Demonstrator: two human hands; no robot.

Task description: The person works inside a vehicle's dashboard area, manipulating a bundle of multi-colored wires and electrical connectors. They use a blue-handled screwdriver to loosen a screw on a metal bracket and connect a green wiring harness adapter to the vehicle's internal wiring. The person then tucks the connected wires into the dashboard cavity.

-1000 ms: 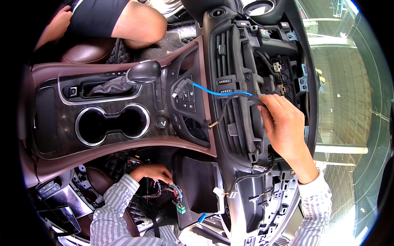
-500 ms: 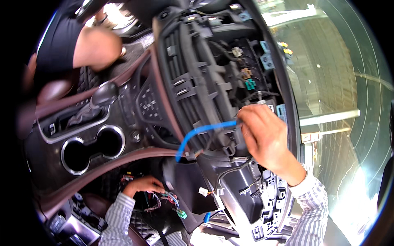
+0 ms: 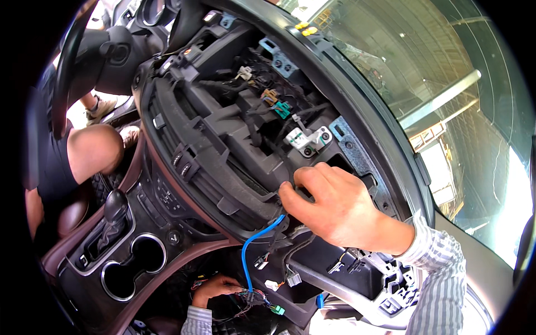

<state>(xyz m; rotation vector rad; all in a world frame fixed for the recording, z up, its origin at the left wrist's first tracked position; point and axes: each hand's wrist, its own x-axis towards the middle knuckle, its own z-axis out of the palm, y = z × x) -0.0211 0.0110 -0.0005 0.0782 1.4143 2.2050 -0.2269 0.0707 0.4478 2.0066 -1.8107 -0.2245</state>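
Hanging nearer the wiring (image 3: 258, 300) now; blue cable (image 3: 244, 255)

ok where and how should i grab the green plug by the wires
The green plug is probably best taken by its blocky body, coming from the picture's right: the wires meet its left side, so the right end looks free.

We lose the blue cable (image 3: 245, 259) inside our right hand (image 3: 335, 205)'s grip; wires (image 3: 258, 299) beside our left hand (image 3: 216, 287) are too small to separate.
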